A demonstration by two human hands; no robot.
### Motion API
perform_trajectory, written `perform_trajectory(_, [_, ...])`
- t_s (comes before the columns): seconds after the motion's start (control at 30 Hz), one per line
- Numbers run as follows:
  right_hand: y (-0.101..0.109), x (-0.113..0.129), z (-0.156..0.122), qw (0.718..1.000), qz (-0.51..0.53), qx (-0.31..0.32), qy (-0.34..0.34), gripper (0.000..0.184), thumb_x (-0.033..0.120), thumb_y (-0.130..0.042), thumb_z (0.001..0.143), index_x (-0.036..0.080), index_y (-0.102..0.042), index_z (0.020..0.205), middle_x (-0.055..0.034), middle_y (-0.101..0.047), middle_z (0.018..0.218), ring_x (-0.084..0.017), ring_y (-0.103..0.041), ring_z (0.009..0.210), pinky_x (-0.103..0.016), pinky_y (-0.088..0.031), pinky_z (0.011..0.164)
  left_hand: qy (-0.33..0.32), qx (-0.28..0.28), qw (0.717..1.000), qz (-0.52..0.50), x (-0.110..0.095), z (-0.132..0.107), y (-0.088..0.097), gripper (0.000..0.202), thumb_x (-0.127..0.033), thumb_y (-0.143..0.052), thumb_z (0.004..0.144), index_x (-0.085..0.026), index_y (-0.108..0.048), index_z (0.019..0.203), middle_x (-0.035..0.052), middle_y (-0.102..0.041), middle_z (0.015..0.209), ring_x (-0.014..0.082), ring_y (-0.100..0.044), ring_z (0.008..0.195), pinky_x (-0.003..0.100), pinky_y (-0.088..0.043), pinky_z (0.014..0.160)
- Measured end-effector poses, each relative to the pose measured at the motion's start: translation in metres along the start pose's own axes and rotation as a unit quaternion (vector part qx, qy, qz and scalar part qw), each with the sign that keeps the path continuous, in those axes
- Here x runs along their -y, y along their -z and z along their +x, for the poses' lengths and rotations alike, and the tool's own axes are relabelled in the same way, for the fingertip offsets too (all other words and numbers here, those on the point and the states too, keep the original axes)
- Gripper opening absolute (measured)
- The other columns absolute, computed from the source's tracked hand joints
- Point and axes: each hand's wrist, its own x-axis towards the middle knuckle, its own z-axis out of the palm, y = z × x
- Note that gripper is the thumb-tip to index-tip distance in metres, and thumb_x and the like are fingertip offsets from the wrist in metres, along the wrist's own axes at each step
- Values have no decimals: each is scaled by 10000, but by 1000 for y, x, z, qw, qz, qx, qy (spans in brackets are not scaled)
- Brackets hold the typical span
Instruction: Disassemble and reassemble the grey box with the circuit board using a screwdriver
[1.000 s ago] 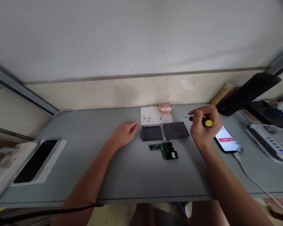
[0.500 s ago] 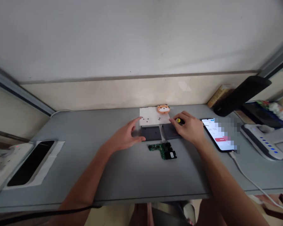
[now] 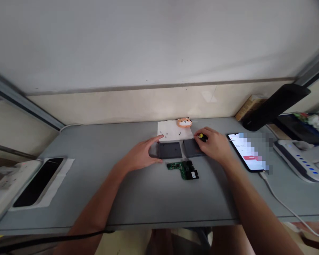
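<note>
My left hand [image 3: 140, 154] is open, thumb and fingers spread around the left end of a dark grey flat case half [image 3: 170, 150]; I cannot tell whether it touches. In my right hand [image 3: 214, 143] is a screwdriver [image 3: 201, 136] with a black and yellow handle, its thin shaft pointing right. That hand rests at the right side of a second dark case half [image 3: 191, 148], hiding part of it. A green circuit board [image 3: 181, 170] with black parts lies just in front. Several tiny dark screws [image 3: 166, 136] sit on white paper [image 3: 172, 126] behind the case halves.
An orange animal-faced case [image 3: 184, 122] stands on the paper's back edge. To the right are a lit phone [image 3: 246, 152] on a cable, a black cylinder [image 3: 276, 106], a book [image 3: 251, 106] and a power strip [image 3: 303, 163]. At left lies a dark phone [image 3: 38, 182].
My left hand has moved slightly, its fingers now closer around the left case half's end. My right hand still holds the screwdriver in nearly the same spot.
</note>
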Motion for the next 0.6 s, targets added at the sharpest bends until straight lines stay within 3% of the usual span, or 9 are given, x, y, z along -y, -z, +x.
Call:
perform_trajectory(0.17, [-7, 5, -2, 1000, 19, -7, -7, 156, 274, -601, 893, 254, -755, 880, -59, -778, 918, -224, -662, 726, -315, -375, 594, -4, -6, 1000, 8, 2, 2, 0, 838, -404, -854, 749, -313, -505, 1505, 40, -722, 1004, 289, -690, 987, 324, -524, 803])
perform_trajectory(0.43, [-14, 6, -4, 1000, 2, 19, 19, 150, 264, -609, 916, 256, -758, 902, -47, -779, 1048, -205, -671, 748, -309, -357, 601, 11, -1, 1000, 1, 2, 2, -1, 828, -424, -852, 747, -320, -518, 1497, 39, -722, 1033, 293, -685, 1014, 326, -534, 826])
perform_trajectory(0.6, [-13, 6, -3, 999, -1, 38, 11, 159, 295, -607, 937, 265, -763, 929, -30, -791, 1053, -221, -701, 822, -307, -372, 618, 28, 17, 999, -4, -1, 2, 1, 827, -436, -826, 767, -329, -493, 1517, 54, -718, 1155, 309, -672, 1090, 348, -534, 887])
